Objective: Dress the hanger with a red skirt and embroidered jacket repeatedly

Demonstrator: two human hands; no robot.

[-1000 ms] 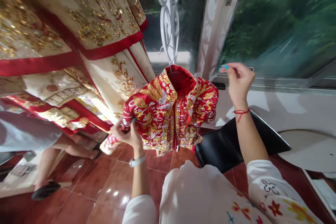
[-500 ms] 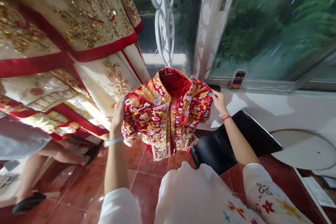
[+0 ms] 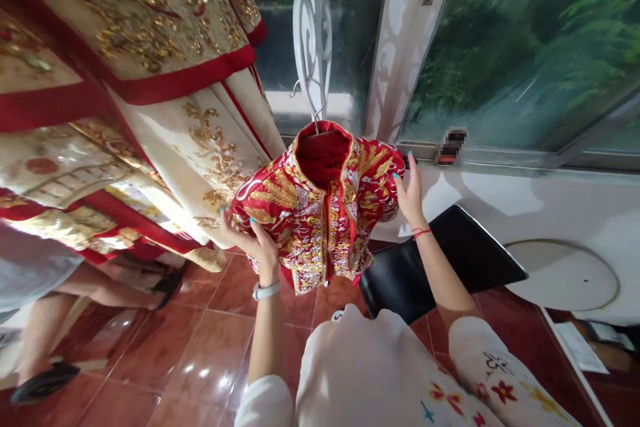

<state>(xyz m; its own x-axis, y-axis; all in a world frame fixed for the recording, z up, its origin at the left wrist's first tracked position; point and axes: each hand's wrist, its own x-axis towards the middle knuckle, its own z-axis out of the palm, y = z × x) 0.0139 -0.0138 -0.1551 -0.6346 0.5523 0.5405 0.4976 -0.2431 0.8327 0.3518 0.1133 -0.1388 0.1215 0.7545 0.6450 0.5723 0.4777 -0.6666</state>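
A small red jacket (image 3: 310,207) with gold and silver embroidery hangs in front of me on a metal hanger (image 3: 318,113). Its collar stands up and its front panels hang down, with red ties at the middle. My left hand (image 3: 256,243) is at the sleeve on the left, thumb and fingers spread against the cloth. At the opposite shoulder, my right hand (image 3: 410,192) has its fingers apart beside the sleeve; whether it touches the cloth is hard to tell.
Cream and gold embroidered robes (image 3: 165,20) with red trim hang at the left. A person's legs (image 3: 55,333) show below them. A black chair (image 3: 440,267) stands at right, near a round white disc (image 3: 563,275). Windows (image 3: 520,47) line the back wall.
My left hand has gone from pinching the shoulder to lying spread on the sleeve, lower and further right. My right hand's fingers have opened at the other shoulder. The jacket has turned slightly.
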